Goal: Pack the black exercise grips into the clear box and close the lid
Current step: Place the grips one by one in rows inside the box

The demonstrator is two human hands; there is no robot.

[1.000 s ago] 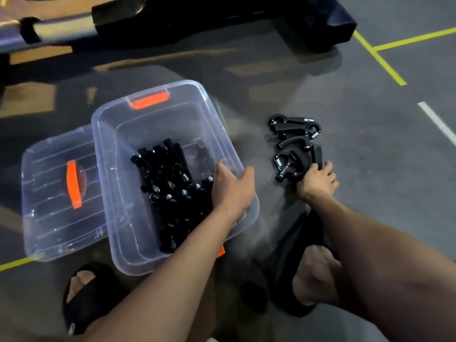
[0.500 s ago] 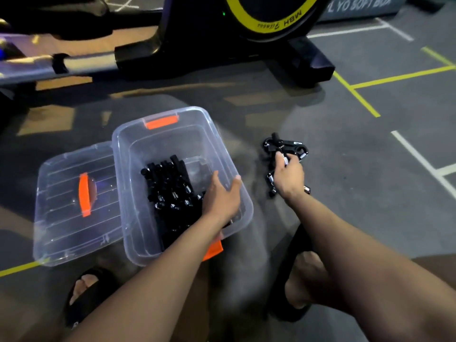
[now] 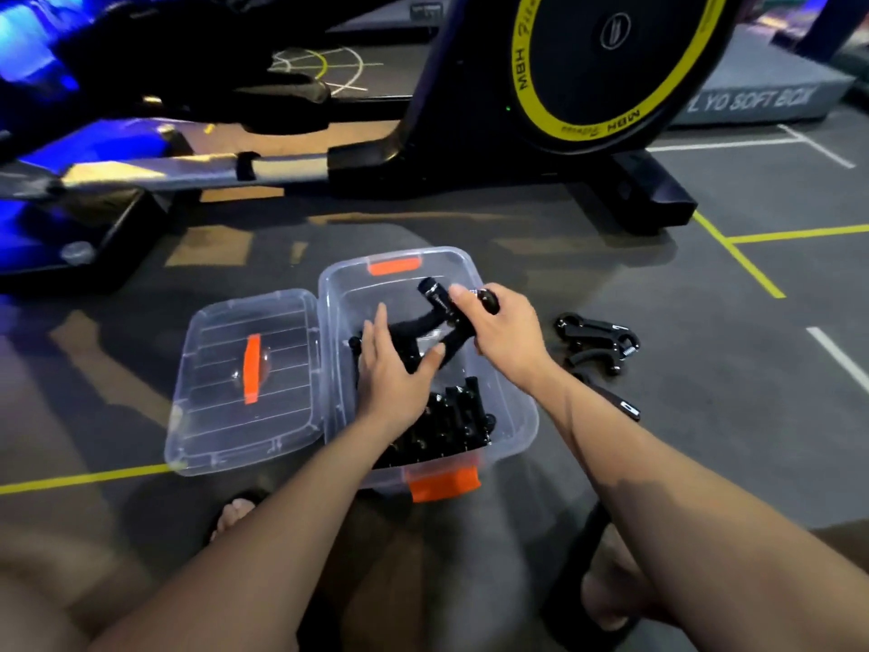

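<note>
The clear box (image 3: 517,416) with orange latches stands open on the floor, with several black exercise grips (image 3: 451,423) piled in its near half. My right hand (image 3: 503,329) is shut on a bunch of black grips (image 3: 439,298) held above the box's far half. My left hand (image 3: 392,369) is over the box with fingers spread, touching the lower ends of that bunch. Several more grips (image 3: 597,336) lie on the floor right of the box. The clear lid (image 3: 244,369) with an orange handle lies flat against the box's left side.
A black exercise machine with a yellow-rimmed flywheel (image 3: 611,68) stands just behind the box, its long rail (image 3: 197,169) running left. A grey soft box (image 3: 752,96) sits at the back right. My sandalled feet (image 3: 611,595) rest near the box. Yellow and white lines mark the grey floor.
My right hand picked up a bunch of grips from the floor pile and carried it left over the box. My left hand rose from the box's right rim to meet it. The camera tilted up.
</note>
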